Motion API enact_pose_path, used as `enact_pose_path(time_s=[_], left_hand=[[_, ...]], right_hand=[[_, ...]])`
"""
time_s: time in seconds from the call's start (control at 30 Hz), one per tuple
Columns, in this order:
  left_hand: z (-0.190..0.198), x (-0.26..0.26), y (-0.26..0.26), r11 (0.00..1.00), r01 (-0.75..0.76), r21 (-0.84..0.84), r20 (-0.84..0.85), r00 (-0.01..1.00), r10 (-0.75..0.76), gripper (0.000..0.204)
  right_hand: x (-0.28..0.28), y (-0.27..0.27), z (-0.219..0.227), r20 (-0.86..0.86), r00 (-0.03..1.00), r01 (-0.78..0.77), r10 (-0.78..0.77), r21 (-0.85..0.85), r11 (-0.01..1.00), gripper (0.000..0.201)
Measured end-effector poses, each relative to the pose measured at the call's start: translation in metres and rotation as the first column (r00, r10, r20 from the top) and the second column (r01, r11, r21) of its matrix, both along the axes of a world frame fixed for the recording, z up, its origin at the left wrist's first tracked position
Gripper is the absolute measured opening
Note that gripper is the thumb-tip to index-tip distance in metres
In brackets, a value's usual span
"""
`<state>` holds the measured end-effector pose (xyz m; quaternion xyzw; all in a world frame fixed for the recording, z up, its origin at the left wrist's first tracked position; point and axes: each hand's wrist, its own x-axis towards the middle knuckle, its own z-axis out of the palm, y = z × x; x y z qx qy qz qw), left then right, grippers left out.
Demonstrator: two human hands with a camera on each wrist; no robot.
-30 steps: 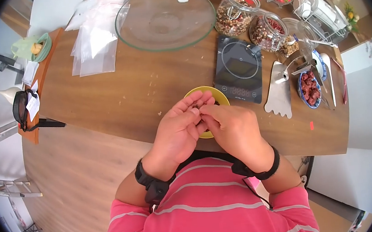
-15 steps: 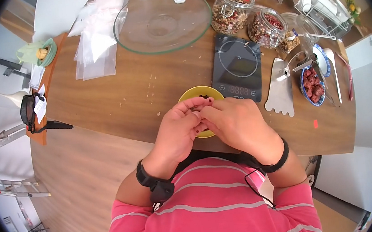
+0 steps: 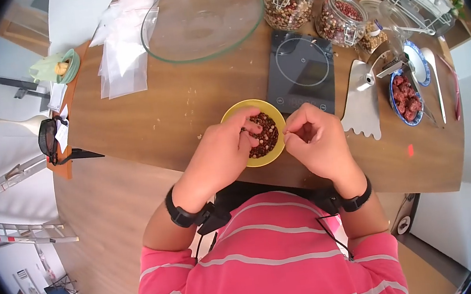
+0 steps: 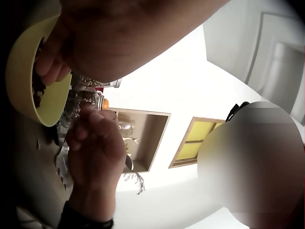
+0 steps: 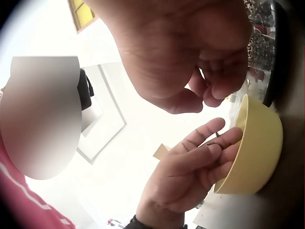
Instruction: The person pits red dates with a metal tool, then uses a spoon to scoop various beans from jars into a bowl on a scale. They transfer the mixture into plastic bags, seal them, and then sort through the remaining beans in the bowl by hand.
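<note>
A yellow bowl [image 3: 275, 112] at the table's near edge holds a mix of dark red and pale beans [image 3: 267, 136]. My left hand [image 3: 216, 152] is over the bowl's left side, its fingers dipping past the rim. In the right wrist view, that left hand [image 5: 178, 174] has fairly extended fingers and its thumb lies against them, with tiny dark bits by the fingertips. My right hand [image 3: 320, 144] hovers just right of the bowl, fingers curled and thumb near the index fingertip. I cannot tell whether something small sits between those tips.
Behind the bowl are a black electronic scale [image 3: 299, 74], bean-filled glass jars [image 3: 289, 3] and a large glass dish [image 3: 199, 21]. To the right lie a metal scraper [image 3: 362, 108] and a blue-patterned bowl [image 3: 396, 79] of dark red pieces. Clear plastic bags [image 3: 126, 66] lie at the left.
The hands, together above the bowl earlier, have parted. The right hand has moved right of the bowl; the left has turned over, fingers down into it. More of the beans show now.
</note>
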<state>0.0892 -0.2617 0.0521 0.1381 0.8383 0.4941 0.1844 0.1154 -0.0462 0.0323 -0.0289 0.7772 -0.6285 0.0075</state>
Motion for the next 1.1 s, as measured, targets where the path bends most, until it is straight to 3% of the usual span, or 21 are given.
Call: enact_pose_path(time_s=[0.03, 0.1, 0.3, 0.4, 0.5, 0.63, 0.7, 0.73, 0.8, 0.83, 0.9, 0.93, 1.0, 1.1], left_hand=[[0.003, -0.001, 0.001, 1.000, 0.001, -0.001, 0.001, 1.000, -0.001, 0.043], [0.009, -0.003, 0.002, 0.988, 0.060, -0.144, -0.140, 0.987, -0.080, 0.053], [0.008, -0.008, 0.002, 0.996, 0.063, -0.063, -0.144, 0.987, -0.072, 0.049], [0.005, -0.011, 0.004, 0.986, 0.063, -0.157, -0.251, 0.962, -0.102, 0.044], [0.001, -0.011, 0.004, 0.992, 0.054, -0.115, -0.302, 0.949, -0.087, 0.040], [-0.001, -0.010, 0.004, 0.988, 0.049, -0.149, -0.284, 0.955, -0.090, 0.040], [-0.006, -0.009, 0.001, 1.000, -0.005, 0.007, -0.125, 0.992, 0.006, 0.040], [-0.006, -0.010, 0.002, 1.000, -0.004, 0.007, -0.127, 0.992, 0.005, 0.040], [-0.004, -0.012, 0.003, 0.933, -0.214, 0.288, 0.262, 0.955, 0.138, 0.041], [0.000, -0.013, 0.003, 0.934, -0.210, 0.290, 0.259, 0.957, 0.135, 0.041], [0.010, -0.014, 0.000, 0.751, -0.422, 0.508, 0.613, 0.789, 0.028, 0.042], [0.010, -0.015, -0.002, 0.750, -0.420, 0.511, 0.611, 0.791, 0.027, 0.042], [0.005, -0.016, -0.004, 0.621, -0.488, 0.613, 0.663, 0.745, -0.069, 0.043], [-0.003, -0.015, -0.008, 0.571, -0.501, 0.650, 0.672, 0.730, -0.124, 0.044]], right_hand=[[0.002, 0.003, -0.001, 0.082, 0.997, 0.008, -0.001, -0.091, 0.996, 0.011], [0.006, 0.008, -0.002, 0.104, 0.995, 0.007, 0.002, -0.092, 0.996, 0.011], [0.010, 0.015, -0.006, 0.121, 0.993, 0.019, 0.003, -0.184, 0.983, 0.013], [0.011, 0.014, -0.007, 0.111, 0.994, 0.029, -0.006, -0.210, 0.977, 0.014], [0.012, 0.014, -0.010, 0.103, 0.995, 0.023, -0.002, -0.206, 0.978, 0.015], [0.013, 0.012, -0.014, 0.105, 0.994, 0.006, 0.015, -0.201, 0.980, 0.015], [0.014, 0.009, -0.014, 0.088, 0.996, 0.005, 0.015, -0.223, 0.975, 0.014], [0.015, 0.009, -0.014, 0.073, 0.997, 0.004, 0.014, -0.243, 0.970, 0.014], [0.015, 0.009, -0.015, 0.062, 0.998, -0.004, 0.020, -0.252, 0.968, 0.013], [0.015, 0.009, -0.016, 0.052, 0.998, -0.012, 0.027, -0.263, 0.965, 0.012], [0.016, 0.009, -0.017, 0.038, 0.999, -0.008, 0.017, -0.225, 0.974, 0.011], [0.015, 0.008, -0.016, 0.026, 1.000, -0.006, 0.011, -0.187, 0.982, 0.011], [0.013, 0.007, -0.009, 0.004, 1.000, -0.004, 0.005, -0.125, 0.992, 0.011], [0.012, 0.002, 0.009, -0.053, 0.999, -0.001, 0.002, 0.011, 1.000, 0.011]])
